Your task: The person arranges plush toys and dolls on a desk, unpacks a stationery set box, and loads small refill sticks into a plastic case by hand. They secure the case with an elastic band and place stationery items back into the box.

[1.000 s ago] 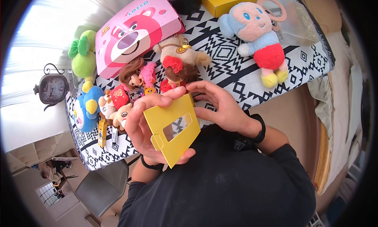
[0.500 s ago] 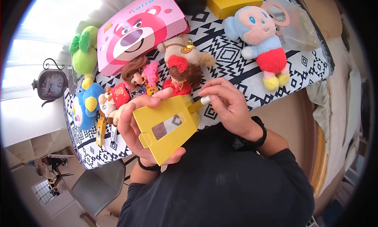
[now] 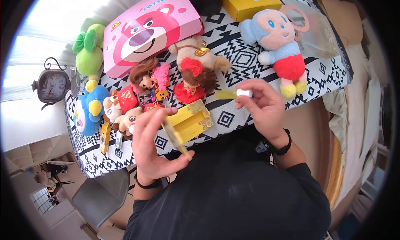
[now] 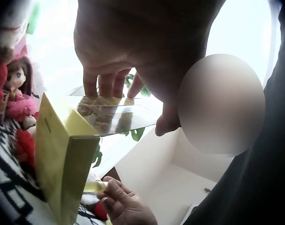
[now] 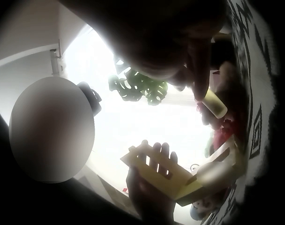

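In the head view the left hand (image 3: 155,146) holds the lid panel of a yellow box (image 3: 189,121) between thumb and fingers, the panel seen nearly edge-on. The box stands open beside it, showing a recessed inside and ornate printing at its right end. Up and right of the box, the right hand (image 3: 262,109) pinches the white cap of a slim tube (image 3: 227,94) of pale yellow liquid, held sideways above the cloth. The left wrist view shows the panel's clear window (image 4: 128,117) under the left fingers and the tube (image 4: 93,186) in the right fingertips.
Two dolls (image 3: 193,84) and a plush dog (image 3: 200,57) lie just behind the box. A pink bear box (image 3: 150,32), a green plush (image 3: 88,57) and a blue plush (image 3: 89,109) stand left. A larger plush (image 3: 277,44) and another yellow box (image 3: 252,4) lie right.
The right hand has drawn the tube out of the box and moved right with it. In the left hand, the lid panel has swung to nearly edge-on, exposing the box's inside.
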A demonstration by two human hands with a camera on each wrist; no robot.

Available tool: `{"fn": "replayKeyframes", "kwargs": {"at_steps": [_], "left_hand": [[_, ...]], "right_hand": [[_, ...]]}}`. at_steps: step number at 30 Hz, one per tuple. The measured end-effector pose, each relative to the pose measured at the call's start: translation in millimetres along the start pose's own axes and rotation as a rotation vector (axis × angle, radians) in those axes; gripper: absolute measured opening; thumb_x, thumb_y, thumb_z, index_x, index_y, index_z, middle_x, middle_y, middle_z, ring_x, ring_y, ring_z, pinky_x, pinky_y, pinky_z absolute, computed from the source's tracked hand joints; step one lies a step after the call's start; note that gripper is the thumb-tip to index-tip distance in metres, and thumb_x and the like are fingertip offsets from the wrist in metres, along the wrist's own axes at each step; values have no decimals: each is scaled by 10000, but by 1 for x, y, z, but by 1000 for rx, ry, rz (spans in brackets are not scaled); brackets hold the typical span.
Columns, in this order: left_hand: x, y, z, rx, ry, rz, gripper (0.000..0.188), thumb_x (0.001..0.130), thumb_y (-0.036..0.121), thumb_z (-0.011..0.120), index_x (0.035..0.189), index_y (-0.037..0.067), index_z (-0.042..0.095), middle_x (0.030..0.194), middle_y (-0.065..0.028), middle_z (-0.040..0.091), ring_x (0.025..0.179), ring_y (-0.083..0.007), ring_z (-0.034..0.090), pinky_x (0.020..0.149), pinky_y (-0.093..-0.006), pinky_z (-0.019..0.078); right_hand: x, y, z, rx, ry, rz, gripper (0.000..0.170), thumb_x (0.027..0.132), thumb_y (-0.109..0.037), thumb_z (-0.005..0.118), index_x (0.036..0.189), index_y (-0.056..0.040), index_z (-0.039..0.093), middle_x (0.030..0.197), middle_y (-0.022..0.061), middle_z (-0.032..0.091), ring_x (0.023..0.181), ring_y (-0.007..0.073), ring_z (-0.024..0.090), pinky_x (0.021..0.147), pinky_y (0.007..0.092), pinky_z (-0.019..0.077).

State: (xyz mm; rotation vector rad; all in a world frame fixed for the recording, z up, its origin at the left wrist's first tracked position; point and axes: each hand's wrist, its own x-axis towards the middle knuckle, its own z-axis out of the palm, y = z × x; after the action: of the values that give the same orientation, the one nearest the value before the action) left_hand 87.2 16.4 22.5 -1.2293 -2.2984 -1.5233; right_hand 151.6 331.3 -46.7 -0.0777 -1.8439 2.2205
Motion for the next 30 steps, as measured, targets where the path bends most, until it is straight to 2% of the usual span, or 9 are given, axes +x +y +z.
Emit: {"fn": "replayKeyframes", "kwargs": {"at_steps": [1,3,5,6,10,16,23,27,30], "left_hand": [[1,2,-4,232,-176,-28,1087,824,268,1042,1734,-32,529,1577,-252,654,1410,-424,700,1169,-571,594],[1,5,8,243,-223,-135,1028,799,221,1040,1693,-17,590,1602,-250,663,1405,-429,707,1169,-552,578],[1,-2,21,388,-460,-211,994,814,211,1035,1684,11,597,1616,-231,654,1433,-452,678,1215,-556,550],[1,0,26,483,-492,-215,978,811,217,1030,1674,37,607,1623,-218,645,1475,-462,637,1252,-556,520],[-1,-3,32,526,-486,-239,990,788,203,1034,1669,41,611,1615,-213,642,1494,-455,620,1273,-554,505],[0,-5,30,496,-449,-242,919,784,203,1021,1608,38,648,1527,-199,675,1377,-432,672,1199,-550,538],[-9,3,-7,353,-272,-186,859,775,222,1042,1538,36,695,1476,-179,726,1356,-399,722,1135,-519,589],[-22,10,-65,394,21,-256,930,763,240,1080,1571,36,666,1492,-196,738,1348,-417,728,1119,-508,600],[-52,4,-114,521,277,-394,979,775,241,1107,1615,27,653,1452,-143,786,1260,-276,776,1115,-422,610]], "right_hand": [[3,1,-4,39,91,-41,225,1070,101,805,1286,45,775,1356,108,755,1130,170,791,891,319,736],[9,6,-10,-17,115,-87,223,1066,98,812,1271,37,750,1368,114,752,1159,177,786,928,332,729],[15,7,-14,-426,207,-196,224,1049,97,820,1251,28,752,1339,127,764,1135,203,806,933,348,720],[18,3,-14,-647,177,-235,261,1006,64,856,1243,10,761,1309,152,771,1154,294,803,966,397,687],[18,13,-18,-960,75,-297,322,957,-19,897,1258,-5,783,1311,172,769,1251,415,723,1056,479,598],[15,9,-15,-982,95,-268,353,967,-46,901,1295,1,780,1355,171,757,1272,409,718,1075,478,596],[10,8,-16,-1018,126,-325,365,985,17,898,1328,15,774,1377,181,790,1286,392,755,1121,480,597],[9,11,-21,-1009,106,-368,353,1014,47,862,1354,21,770,1364,173,797,1259,344,754,1102,437,589],[12,11,-17,-993,92,-398,344,1041,50,834,1377,18,767,1373,154,799,1244,303,746,1076,408,586]]}}
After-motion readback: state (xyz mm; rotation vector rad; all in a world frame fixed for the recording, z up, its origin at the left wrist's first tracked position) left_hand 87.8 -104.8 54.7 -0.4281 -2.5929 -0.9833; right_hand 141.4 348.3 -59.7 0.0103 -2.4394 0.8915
